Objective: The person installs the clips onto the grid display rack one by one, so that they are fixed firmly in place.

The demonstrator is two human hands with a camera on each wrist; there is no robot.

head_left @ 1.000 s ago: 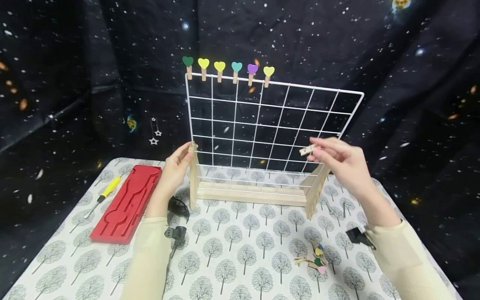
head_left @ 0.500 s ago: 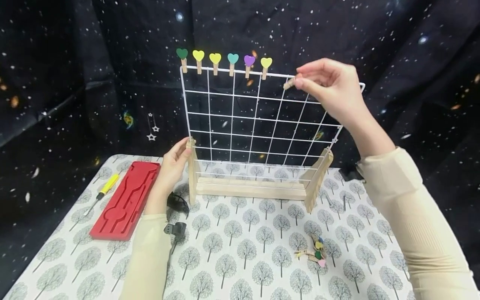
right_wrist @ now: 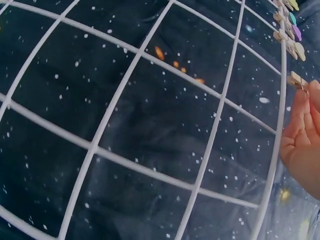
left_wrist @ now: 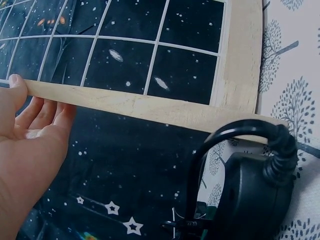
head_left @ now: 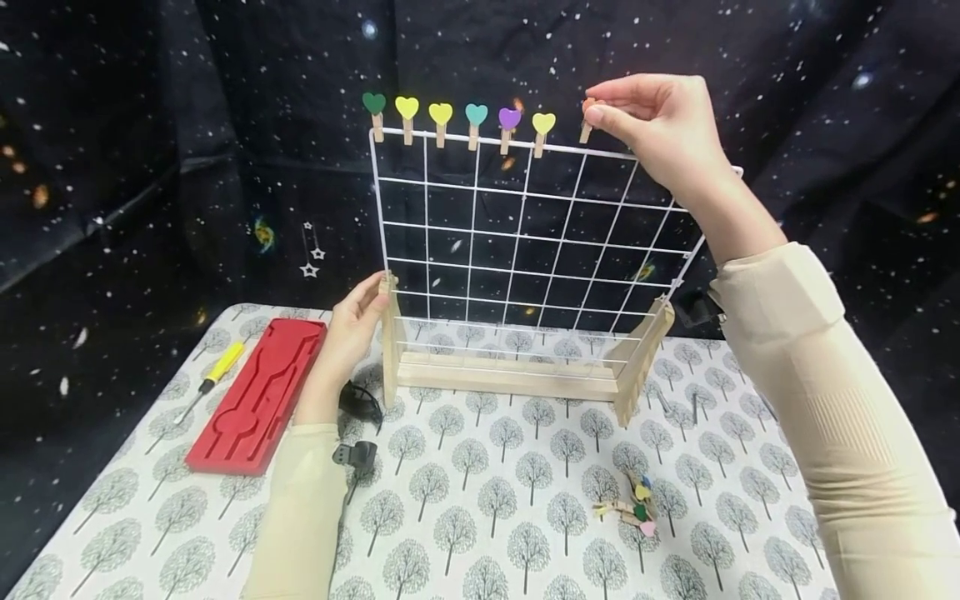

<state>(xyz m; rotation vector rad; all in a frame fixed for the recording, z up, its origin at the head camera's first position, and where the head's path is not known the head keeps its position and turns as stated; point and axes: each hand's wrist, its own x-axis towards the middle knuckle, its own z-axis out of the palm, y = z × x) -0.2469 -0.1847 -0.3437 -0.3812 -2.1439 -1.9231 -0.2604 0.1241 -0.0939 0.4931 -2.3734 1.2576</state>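
Observation:
A white wire grid [head_left: 525, 195] stands upright in a wooden stand [head_left: 506, 381]. Along the left part of its top wire sit several heart clothespins [head_left: 477, 117], in green, yellow, teal and purple. My right hand [head_left: 667, 137] pinches another small clothespin [head_left: 586, 132] with an orange-red heart at the top wire, right of the last yellow one. Its heart is partly hidden by the fingertips; in the right wrist view this clothespin [right_wrist: 297, 80] is just beside the wire. My left hand [head_left: 351, 333] grips the stand's left post [left_wrist: 120, 104], thumb and fingers on opposite sides.
Several loose clothespins [head_left: 637, 508] lie in a small pile at the front right. A red tray [head_left: 258, 396] and a yellow-handled screwdriver [head_left: 223, 362] lie at the left. Behind the left hand is a black cable [head_left: 360, 404]. Small metal pieces [head_left: 694, 408] lie right of the stand.
My right hand has risen from the grid's lower right side to its top wire, and the clothespin has turned from slanted to nearly upright. The left hand has stayed on the post.

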